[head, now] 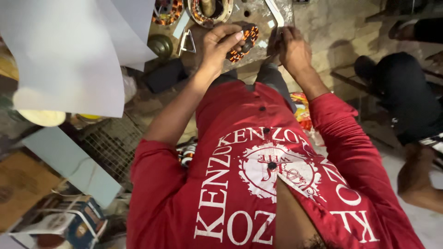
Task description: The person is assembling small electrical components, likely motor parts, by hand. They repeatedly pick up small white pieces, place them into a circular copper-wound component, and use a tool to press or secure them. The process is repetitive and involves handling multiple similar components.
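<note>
Head view looked down a red shirt (258, 184) to a cluttered surface (258, 18) at twelve o'clock. Large white paper sheets (60, 55) hung at ten o'clock. The left hand (219, 46) held a copper-wound stator (247, 41) in a closed grip above the surface's near edge. The right hand (293, 50) pinched something too small to tell just beside it. A slip could probably drop the stator or nick its windings.
</note>
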